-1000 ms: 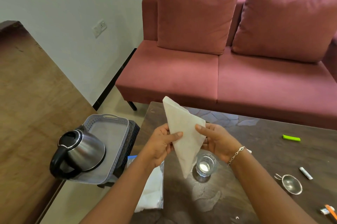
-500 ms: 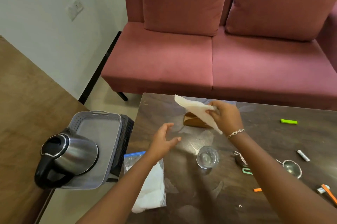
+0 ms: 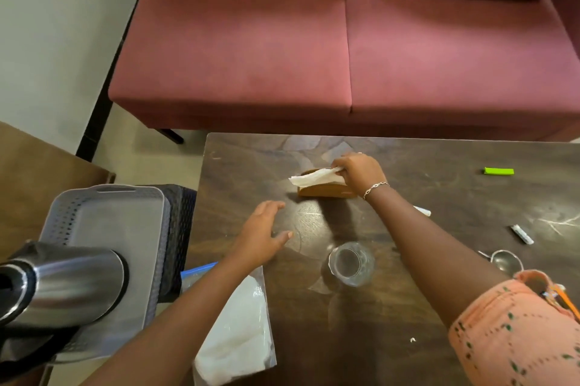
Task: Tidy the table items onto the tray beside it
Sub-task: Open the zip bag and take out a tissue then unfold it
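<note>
In the middle of the frame, a white paper napkin (image 3: pixel 315 179) is lying across the top of a small brown wooden holder (image 3: pixel 326 191), which is standing on a dark desk (image 3: pixel 455 197). Whether the napkin is sitting inside the holder or only on it is not clear.

The right hand (image 3: pixel 357 172) is pinching the napkin's right end with curled fingers, directly over the holder. A silver bracelet (image 3: pixel 375 188) is circling that wrist, and an orange patterned sleeve (image 3: pixel 514 332) is filling the lower right corner.

The left hand (image 3: pixel 262 235) is reaching out below and to the left of the holder, with its fingers spread and nothing in its grasp. It is low over the desk, and contact cannot be judged.

Just below the right forearm, a clear drinking glass (image 3: pixel 351 263) is standing on the desk. At the desk's lower left edge, a clear plastic bag (image 3: pixel 238 332) of white tissues is lying partly under the left forearm.

Toward the right edge, a green bar (image 3: pixel 498 170), a small white tube (image 3: pixel 521 234) and a metal strainer (image 3: pixel 505 260) are lying well apart.

At the left of the frame, a grey plastic tray (image 3: pixel 116 228) is sitting beside the desk. A steel kettle (image 3: pixel 62 285) is standing on its lower end.

Across the top of the frame, a red sofa (image 3: pixel 345 55) is facing the desk.
</note>
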